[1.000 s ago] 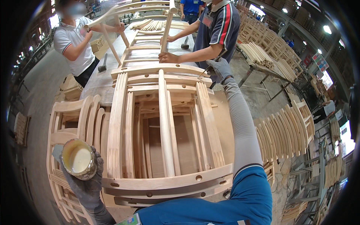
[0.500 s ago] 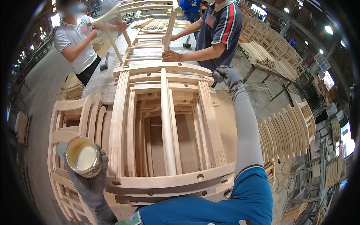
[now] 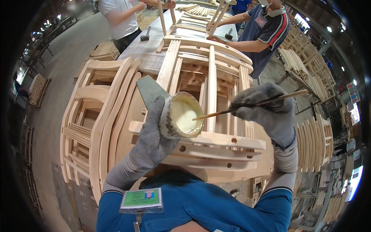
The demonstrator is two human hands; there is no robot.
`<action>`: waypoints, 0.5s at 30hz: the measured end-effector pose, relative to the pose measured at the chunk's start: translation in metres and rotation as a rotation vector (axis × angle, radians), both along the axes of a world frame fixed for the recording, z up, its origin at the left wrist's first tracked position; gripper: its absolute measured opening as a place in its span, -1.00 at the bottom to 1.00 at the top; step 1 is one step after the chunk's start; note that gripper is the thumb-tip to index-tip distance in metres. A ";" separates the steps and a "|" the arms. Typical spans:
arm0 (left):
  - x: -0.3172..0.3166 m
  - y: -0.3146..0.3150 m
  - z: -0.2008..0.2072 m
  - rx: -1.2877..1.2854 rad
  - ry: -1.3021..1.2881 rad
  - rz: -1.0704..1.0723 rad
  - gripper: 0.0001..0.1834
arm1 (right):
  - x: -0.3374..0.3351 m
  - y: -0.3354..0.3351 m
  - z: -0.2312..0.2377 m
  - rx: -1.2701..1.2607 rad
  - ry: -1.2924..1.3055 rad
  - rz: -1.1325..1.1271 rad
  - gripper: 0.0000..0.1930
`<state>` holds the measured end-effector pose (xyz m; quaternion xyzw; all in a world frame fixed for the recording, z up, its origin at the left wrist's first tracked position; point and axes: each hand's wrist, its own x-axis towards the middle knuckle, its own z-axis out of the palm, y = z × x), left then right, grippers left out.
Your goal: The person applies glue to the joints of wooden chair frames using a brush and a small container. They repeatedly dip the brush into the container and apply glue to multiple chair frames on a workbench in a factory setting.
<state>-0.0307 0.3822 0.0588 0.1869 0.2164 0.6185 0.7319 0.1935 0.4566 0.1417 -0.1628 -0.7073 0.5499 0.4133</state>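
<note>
My gloved left hand [image 3: 148, 135] is wrapped round a crusted round pot [image 3: 166, 120] of creamy white liquid [image 3: 183, 115], tilted so that I see into it. A flat grey-green piece [image 3: 152, 92] sticks out beside the pot, above my left fingers; how it is held is hidden. My gloved right hand [image 3: 266, 110] is closed on a thin wooden stick [image 3: 216, 113]. Its tip is at the liquid, inside the pot's rim. Under both hands lie stacked pale wooden frames [image 3: 201, 151] with drilled holes in their rails.
Curved chair backs [image 3: 96, 92] lean at the left. Beyond the frames, a long table [image 3: 145, 58] bears a mallet [image 3: 145, 34]. Two people [image 3: 262, 34] handle a wooden chair frame [image 3: 216, 17] there. Several curved slats [image 3: 313, 143] stand in a row at the right.
My right hand has come back from the far end of the frames, bringing the stick's tip into the pot. My left hand has carried the pot rightward and up over the frames.
</note>
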 end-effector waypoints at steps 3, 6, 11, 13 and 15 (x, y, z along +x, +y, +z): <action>0.007 -0.017 0.004 0.029 0.088 0.025 -0.51 | -0.006 -0.025 0.000 -0.006 -0.154 -0.048 -0.88; 0.010 -0.028 0.003 0.080 0.071 -0.035 -0.51 | 0.002 -0.035 -0.011 -0.064 -0.060 -0.009 -0.83; 0.025 -0.037 0.004 -0.091 -0.152 -0.171 -0.51 | 0.017 -0.055 -0.025 -0.621 0.282 -0.166 -0.85; 0.033 -0.040 -0.004 -0.126 -0.162 -0.216 -0.47 | 0.032 -0.059 -0.040 -0.710 0.279 -0.183 -0.80; 0.046 -0.043 -0.010 -0.155 -0.145 -0.253 -0.45 | 0.059 -0.068 -0.060 -0.766 0.300 -0.162 -0.77</action>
